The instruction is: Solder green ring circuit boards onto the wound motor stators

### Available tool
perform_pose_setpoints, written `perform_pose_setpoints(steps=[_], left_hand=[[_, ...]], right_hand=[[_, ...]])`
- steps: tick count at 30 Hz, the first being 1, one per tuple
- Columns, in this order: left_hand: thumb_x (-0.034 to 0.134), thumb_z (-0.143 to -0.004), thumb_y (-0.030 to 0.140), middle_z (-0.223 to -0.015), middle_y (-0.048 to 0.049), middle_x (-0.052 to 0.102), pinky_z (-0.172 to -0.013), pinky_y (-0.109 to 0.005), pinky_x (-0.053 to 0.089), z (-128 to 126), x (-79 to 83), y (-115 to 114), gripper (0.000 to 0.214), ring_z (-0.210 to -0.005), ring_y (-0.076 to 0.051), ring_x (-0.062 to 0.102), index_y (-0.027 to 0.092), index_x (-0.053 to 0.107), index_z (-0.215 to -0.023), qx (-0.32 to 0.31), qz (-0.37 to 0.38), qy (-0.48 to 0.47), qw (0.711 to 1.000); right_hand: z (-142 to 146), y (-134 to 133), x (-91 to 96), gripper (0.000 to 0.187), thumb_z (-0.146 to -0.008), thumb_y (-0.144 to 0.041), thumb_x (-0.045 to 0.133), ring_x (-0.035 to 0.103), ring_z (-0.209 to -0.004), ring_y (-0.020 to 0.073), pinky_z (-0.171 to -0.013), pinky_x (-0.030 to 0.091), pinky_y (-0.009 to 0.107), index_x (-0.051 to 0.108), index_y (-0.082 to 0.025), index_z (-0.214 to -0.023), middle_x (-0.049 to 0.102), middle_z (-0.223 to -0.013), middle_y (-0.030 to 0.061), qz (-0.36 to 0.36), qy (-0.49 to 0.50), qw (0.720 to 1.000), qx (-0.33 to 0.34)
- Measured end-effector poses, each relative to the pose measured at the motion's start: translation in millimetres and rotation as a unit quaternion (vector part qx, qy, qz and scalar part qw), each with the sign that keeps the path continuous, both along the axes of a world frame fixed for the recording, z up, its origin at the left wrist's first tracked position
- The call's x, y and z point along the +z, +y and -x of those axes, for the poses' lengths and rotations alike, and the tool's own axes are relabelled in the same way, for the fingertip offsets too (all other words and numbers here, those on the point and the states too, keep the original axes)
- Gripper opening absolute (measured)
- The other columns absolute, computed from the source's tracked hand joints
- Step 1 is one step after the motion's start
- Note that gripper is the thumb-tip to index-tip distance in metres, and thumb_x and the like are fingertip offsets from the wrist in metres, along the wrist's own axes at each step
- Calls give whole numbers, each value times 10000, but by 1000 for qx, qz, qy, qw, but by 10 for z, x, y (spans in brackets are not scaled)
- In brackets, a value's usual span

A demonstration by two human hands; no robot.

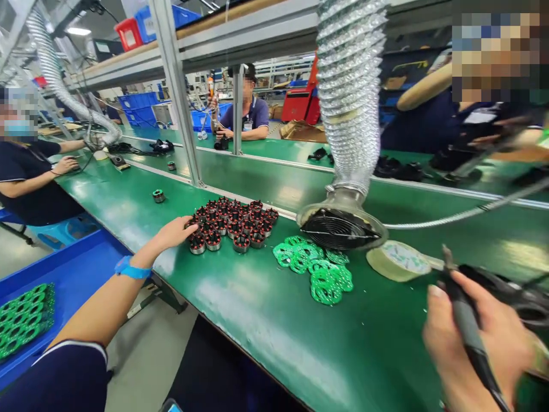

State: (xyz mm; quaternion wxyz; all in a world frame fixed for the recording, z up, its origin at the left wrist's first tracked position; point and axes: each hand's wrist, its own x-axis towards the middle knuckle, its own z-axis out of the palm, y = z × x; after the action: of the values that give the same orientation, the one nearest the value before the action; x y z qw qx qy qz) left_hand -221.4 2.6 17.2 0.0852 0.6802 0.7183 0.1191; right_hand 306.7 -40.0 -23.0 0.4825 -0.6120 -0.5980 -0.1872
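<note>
My left hand (175, 230) reaches out over the green bench and rests against the left edge of a cluster of several small round wound stators (234, 224), its fingers curled around one at the rim of the group. My right hand (480, 337) is at the lower right, closed around a dark pen-like soldering iron (465, 320) with its tip pointing up. Between the two hands lies a loose pile of green ring-shaped circuit boards (317, 266).
A silver fume hose with a round intake (341, 226) hangs over the bench beside a tape roll (398, 260). A single stator (158, 195) sits farther left. Blue bin with green boards (26, 317) stands at lower left. Other seated people work at left, across and at right.
</note>
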Motion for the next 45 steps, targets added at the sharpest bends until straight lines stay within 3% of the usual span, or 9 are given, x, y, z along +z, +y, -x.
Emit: perform_pose_setpoints(steps=[7, 12, 17, 20, 25, 30, 35, 42, 45], left_hand=[[583, -841, 326, -1375, -148, 487, -1087, -493, 382, -806, -230, -389, 490, -1263, -310, 448, 207, 523, -1313, -204, -158, 44, 965], [666, -786, 260, -1345, -190, 475, -1005, -580, 410, -1317, -374, -235, 380, -1250, -407, 414, 217, 639, -1162, -150, -167, 116, 968], [601, -853, 322, -1180, -171, 538, -916, -537, 478, -1501, -424, -318, 135, -1085, -356, 494, 215, 681, -876, -173, -189, 86, 963], [607, -862, 349, -1123, -156, 552, -907, -510, 499, -1595, -464, -490, 177, -1045, -320, 501, 200, 645, -775, -264, -179, 24, 947], [581, -883, 264, -1388, -108, 459, -1026, -574, 424, -1677, -473, -555, 100, -1261, -342, 398, 221, 669, -899, -420, -165, -16, 892], [539, -887, 248, -1356, -146, 469, -1050, -561, 410, -1608, -500, -386, 358, -1271, -313, 455, 218, 484, -1239, -366, -90, -109, 920], [671, -790, 326, -1142, -121, 566, -973, -553, 437, -1753, -491, -273, 464, -1099, -319, 527, 173, 466, -1177, -296, 3, -128, 947], [706, -748, 253, -1149, -94, 586, -936, -426, 468, -2164, -291, -86, 446, -1052, -255, 568, 186, 517, -1146, -426, 133, -256, 857], [689, -753, 271, -1168, -92, 591, -955, -428, 458, -2261, -287, -115, 492, -1091, -258, 572, 189, 474, -1187, -409, 184, -314, 837]], right_hand=[[125, -36, 139, 390, -885, -421, 529, 639, -839, 282, -782, 508, 415, 672, -162, -1139, 673, -923, 152, -10, 15, 1000, -22], [293, -289, 280, 357, -912, -404, 502, 661, -960, 262, -884, 520, 439, 636, -181, -1156, 702, -1047, 128, -32, 65, 997, 18], [468, -602, 94, 380, -965, -384, 398, 724, -849, 204, -808, 569, 367, 496, -211, -1288, 745, -987, 76, 134, 183, 969, 97], [607, -644, -17, 306, -950, -287, 367, 725, -848, 203, -750, 570, 344, 473, -207, -1226, 742, -977, 80, 225, 149, 958, 98], [916, -473, -85, 396, -808, -170, 582, 682, -927, 215, -792, 540, 346, 477, -200, -1188, 695, -1021, 75, 272, 72, 957, 76], [1148, -295, -173, 478, -767, -195, 673, 614, -994, 307, -845, 502, 451, 495, -149, -1208, 644, -1054, 153, 299, 28, 953, 49], [1123, -231, -309, 470, -786, -160, 629, 599, -983, 328, -867, 490, 499, 481, -116, -1230, 636, -1038, 170, 302, 10, 951, 72], [1014, -386, -357, 519, -796, -304, 685, 630, -931, 275, -835, 540, 470, 429, -191, -1233, 641, -1012, 105, 265, 11, 950, 162], [1010, -504, -306, 455, -841, -282, 620, 647, -938, 248, -813, 558, 450, 417, -235, -1245, 642, -1055, 93, 197, 58, 949, 238]])
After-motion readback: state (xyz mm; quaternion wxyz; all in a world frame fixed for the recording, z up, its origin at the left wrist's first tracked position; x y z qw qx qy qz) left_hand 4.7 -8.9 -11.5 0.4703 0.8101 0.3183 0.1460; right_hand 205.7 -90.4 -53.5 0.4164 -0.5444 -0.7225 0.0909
